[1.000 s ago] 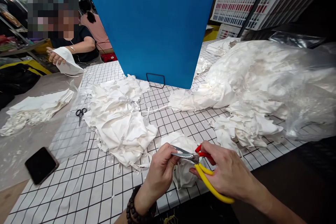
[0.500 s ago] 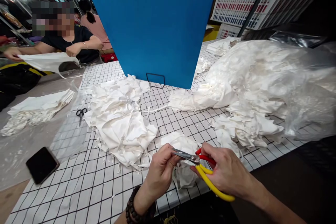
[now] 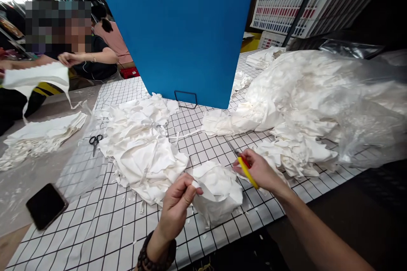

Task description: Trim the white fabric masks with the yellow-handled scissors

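My left hand (image 3: pixel 178 201), with a dark bead bracelet at the wrist, is closed in a pinch on the edge of a white fabric piece (image 3: pixel 221 190). The piece hangs and lies crumpled over the checked cloth at the near edge of the table. In my right hand (image 3: pixel 265 171) is a pair of scissors (image 3: pixel 248 172) with red and yellow handles. Their blades point up and to the left, apart from the held fabric. Beyond my left hand lies a heap of white fabric pieces (image 3: pixel 146 152); another white pile (image 3: pixel 295 148) is beyond my right hand.
A blue board (image 3: pixel 181 29) stands on the checked table (image 3: pixel 111 220). A large plastic bag of white fabric (image 3: pixel 302 84) fills the right side. Black scissors (image 3: pixel 95 142) and a phone (image 3: pixel 47 206) lie left. Across the table a person (image 3: pixel 98 51) handles white fabric (image 3: pixel 41 76).
My right hand has moved the scissors up and away from my left hand. My left hand has shifted left and down, holding the fabric edge. The person opposite has raised their fabric.
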A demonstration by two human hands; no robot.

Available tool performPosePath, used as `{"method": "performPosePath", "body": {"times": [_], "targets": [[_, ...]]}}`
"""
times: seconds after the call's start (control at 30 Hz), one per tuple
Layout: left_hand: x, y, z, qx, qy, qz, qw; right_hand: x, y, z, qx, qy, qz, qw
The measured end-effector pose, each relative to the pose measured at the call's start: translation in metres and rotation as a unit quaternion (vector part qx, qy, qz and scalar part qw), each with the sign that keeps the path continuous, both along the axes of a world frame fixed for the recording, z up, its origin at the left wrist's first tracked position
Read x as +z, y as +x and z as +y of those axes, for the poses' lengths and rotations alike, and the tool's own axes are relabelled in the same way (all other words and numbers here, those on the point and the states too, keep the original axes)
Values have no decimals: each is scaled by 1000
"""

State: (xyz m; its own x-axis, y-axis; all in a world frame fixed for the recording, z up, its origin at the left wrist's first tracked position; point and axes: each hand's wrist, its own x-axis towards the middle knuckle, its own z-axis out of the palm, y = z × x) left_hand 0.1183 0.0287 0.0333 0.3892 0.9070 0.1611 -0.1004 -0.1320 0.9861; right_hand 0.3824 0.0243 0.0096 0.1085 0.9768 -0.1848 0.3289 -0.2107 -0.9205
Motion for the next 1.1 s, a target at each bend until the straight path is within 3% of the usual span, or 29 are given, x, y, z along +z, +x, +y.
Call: {"method": "performPosePath", "body": {"times": [0.1, 0.23, 0.33, 0.43, 0.53, 0.63, 0.73, 0.8, 0.87, 0.93, 1.0, 1.1], "targets": [[0, -13, 0, 19, -31, -33, 999, -25, -14, 22, 10, -9, -60, 998], [8, -30, 0, 43, -31, -84, 995, -43, -21, 45, -9, 4, -34, 999], [16, -43, 5, 62, -33, -122, 990, -36, -5, 59, -37, 17, 19, 999], [27, -56, 17, 97, -45, -143, 984, -13, 18, 62, -61, 36, 71, 995], [53, -65, 42, 129, 0, -159, 979, 17, 34, 52, -42, 47, 117, 991], [97, -63, 84, 151, 108, -157, 970, 43, 41, 36, 3, 47, 199, 979], [138, -37, 143, 180, 176, -45, 967, 57, 36, 18, 38, 6, 262, 964], [152, -8, 178, 189, 178, 55, 964, 58, 27, 7, 57, -22, 281, 958], [149, 23, 196, 172, 165, 106, 965, 52, 13, -4, 66, -28, 289, 955], [129, 46, 189, 146, 146, 153, 967, 42, 0, -13, 54, -27, 289, 956], [96, 59, 156, 117, 118, 180, 970, 28, -11, -21, 20, -32, 285, 958], [36, 59, 83, 27, 38, 222, 974, 10, -20, -28, -25, -48, 297, 953]]}}
